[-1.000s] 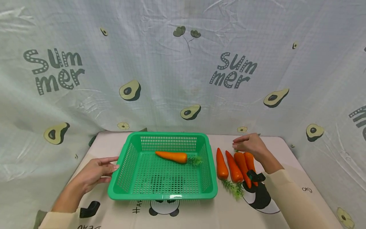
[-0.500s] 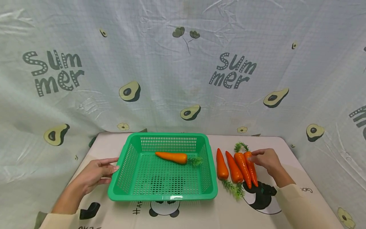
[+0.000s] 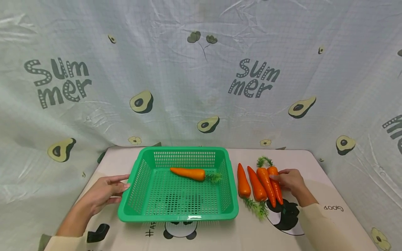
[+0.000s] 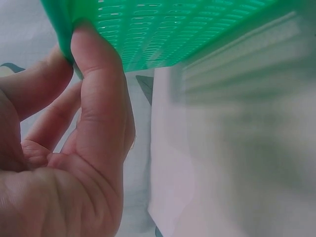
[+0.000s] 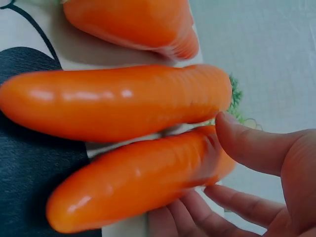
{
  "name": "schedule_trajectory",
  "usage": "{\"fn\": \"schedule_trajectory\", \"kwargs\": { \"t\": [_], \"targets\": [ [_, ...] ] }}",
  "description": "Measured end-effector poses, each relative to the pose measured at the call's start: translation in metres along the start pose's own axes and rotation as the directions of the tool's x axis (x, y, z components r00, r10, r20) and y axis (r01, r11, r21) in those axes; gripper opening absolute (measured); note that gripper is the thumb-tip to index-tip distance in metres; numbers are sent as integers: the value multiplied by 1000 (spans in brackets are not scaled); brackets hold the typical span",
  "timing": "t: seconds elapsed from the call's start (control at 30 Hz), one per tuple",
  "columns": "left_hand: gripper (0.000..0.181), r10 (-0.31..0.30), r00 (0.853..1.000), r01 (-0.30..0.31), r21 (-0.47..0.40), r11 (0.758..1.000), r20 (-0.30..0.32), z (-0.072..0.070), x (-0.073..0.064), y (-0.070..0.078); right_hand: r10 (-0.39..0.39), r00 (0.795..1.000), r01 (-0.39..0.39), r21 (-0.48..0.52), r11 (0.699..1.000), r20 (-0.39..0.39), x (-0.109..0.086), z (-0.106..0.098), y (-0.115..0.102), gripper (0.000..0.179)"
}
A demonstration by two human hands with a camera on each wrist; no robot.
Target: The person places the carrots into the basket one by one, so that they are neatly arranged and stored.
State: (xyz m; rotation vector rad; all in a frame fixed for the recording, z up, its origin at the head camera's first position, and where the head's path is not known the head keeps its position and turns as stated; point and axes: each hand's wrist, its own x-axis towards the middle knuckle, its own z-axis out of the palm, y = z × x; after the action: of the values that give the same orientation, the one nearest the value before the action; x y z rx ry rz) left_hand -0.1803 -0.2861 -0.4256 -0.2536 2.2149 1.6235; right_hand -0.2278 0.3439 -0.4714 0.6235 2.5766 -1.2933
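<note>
My left hand (image 3: 105,192) pinches the left rim of a green plastic basket (image 3: 179,218); in the left wrist view, fingertips meet at the rim of its slotted wall (image 4: 133,29). Inside the basket lies one carrot (image 3: 188,173) with a leafy green top. To the right, my right hand (image 3: 292,182) holds the rightmost carrot (image 3: 277,191) near its thick end. The right wrist view shows the thumb (image 5: 247,143) over that carrot (image 5: 133,177) and the other fingers beneath its far side. A neighbouring carrot (image 5: 118,101) lies close alongside.
Two more carrots, an outer one (image 3: 243,184) and an inner one (image 3: 258,188), lie beside the basket with leaves toward me. The white table (image 3: 213,237) has panda prints and lettering. A printed curtain (image 3: 176,69) hangs behind and at both sides.
My right hand has come down from above the carrots' far ends to the right side of the rightmost carrot and taken hold of it. The left hand stays at the basket rim.
</note>
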Motion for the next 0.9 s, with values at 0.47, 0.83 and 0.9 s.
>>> {"fn": "schedule_trajectory", "kwargs": {
  "t": [0.47,0.83,0.9],
  "targets": [
    [65,21,1000,-21,-19,1000,13,1,0,-4,-54,997,57,-51,997,51,15,-2,7,53],
    [65,25,1000,-25,-35,999,5,1,0,-5,-112,992,118,-102,988,61,15,-1,1,52],
    [65,25,1000,-25,-38,999,5,1,-1,-5,-118,991,124,-106,987,65,17,0,1,56]
  ]
}}
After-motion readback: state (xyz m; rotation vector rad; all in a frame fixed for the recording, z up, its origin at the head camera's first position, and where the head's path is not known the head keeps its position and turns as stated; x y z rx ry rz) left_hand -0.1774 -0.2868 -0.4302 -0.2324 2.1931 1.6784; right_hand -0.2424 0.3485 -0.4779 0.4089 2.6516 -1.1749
